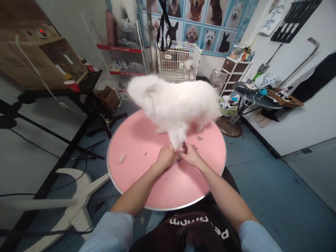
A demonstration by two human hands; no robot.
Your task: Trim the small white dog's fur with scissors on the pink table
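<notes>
A fluffy white dog (183, 98) stands sideways on a round pink grooming table (136, 164), its head toward the left and slightly blurred. One of its legs reaches toward me, and my left hand (166, 156) is closed around the lower end of that leg. Close beside it, my right hand (191, 154) is closed on a small tool with a dark part and curved metal handles, which looks like nail clippers (183, 149). The tool touches or almost touches the paw; the paw's tip is hidden between my hands.
White fur tufts (121, 159) and dark specks lie on the tabletop. Behind stands a wire cage (178, 64) with a small white animal inside. A black strap (164, 31) hangs from a pole above the dog. At right is a cluttered side table (257, 94).
</notes>
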